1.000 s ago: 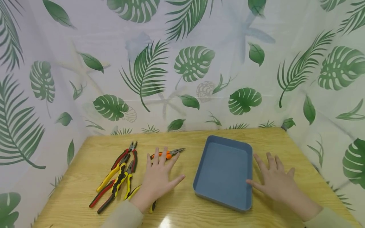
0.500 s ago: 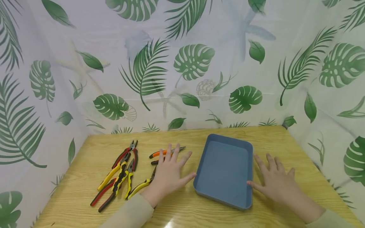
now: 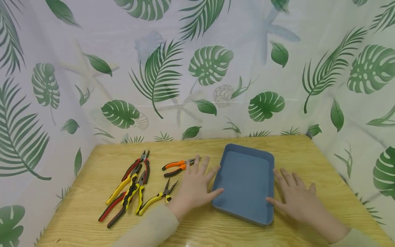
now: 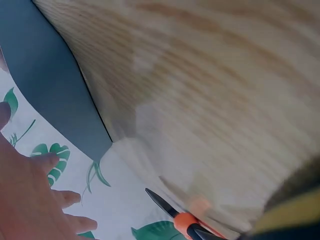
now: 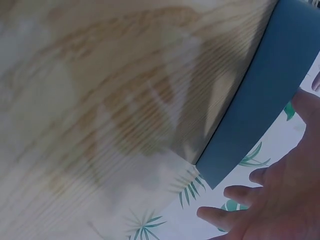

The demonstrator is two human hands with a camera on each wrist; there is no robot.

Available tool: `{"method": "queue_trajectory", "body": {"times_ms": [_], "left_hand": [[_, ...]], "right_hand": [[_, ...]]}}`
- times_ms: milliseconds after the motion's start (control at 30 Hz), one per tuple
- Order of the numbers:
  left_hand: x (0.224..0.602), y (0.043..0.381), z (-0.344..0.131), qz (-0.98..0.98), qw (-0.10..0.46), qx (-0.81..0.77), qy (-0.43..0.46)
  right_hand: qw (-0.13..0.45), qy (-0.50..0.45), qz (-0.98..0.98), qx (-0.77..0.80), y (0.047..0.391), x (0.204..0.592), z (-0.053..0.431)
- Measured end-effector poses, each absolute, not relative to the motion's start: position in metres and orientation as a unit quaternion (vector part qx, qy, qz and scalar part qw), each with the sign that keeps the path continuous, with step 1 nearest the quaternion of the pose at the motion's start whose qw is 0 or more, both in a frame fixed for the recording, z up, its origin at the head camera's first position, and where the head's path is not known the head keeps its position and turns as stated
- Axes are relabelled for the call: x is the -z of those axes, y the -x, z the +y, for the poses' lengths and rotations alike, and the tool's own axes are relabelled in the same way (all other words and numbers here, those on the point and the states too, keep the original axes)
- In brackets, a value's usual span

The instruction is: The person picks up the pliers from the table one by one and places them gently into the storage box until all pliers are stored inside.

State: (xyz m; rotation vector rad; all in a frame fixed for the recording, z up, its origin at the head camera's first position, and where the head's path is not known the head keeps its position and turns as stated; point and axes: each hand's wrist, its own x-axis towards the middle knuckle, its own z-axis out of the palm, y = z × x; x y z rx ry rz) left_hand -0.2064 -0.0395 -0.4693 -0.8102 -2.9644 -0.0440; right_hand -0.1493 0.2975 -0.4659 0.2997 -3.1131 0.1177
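Note:
A shallow blue-grey rectangular tray (image 3: 243, 185) lies on the wooden table between the two hands. My left hand (image 3: 197, 185) is spread with straight fingers at the tray's left side, its thumb overlapping the rim in the head view. On the other side my right hand (image 3: 297, 199) is also spread, thumb tip right at the right rim. Neither hand grips anything. In the left wrist view the tray's outer wall (image 4: 55, 75) stands beside the left hand (image 4: 30, 195); the right wrist view shows the opposite wall (image 5: 255, 95) by the right hand (image 5: 280, 200).
Orange-and-black long-nose pliers (image 3: 179, 165) lie behind the left hand, partly covered by its fingers. Yellow-handled long-nose pliers (image 3: 157, 197) lie left of that wrist. Several more pliers (image 3: 128, 188) overlap in a group farther left. A leaf-print curtain (image 3: 197, 79) backs the table (image 3: 92, 185).
My left hand has moved right, from over the pliers to the tray's left rim, uncovering the yellow pliers and most of the orange ones. The right hand and tray stay nearly in place.

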Motion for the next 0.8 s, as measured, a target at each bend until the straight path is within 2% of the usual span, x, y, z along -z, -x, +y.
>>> {"method": "queue_trajectory", "body": {"times_ms": [800], "left_hand": [[0.481, 0.208, -0.029, -0.952, 0.022, -0.042, 0.302]], "right_hand": [[0.031, -0.152, -0.987, -0.033, 0.15, 0.472, 0.298]]}}
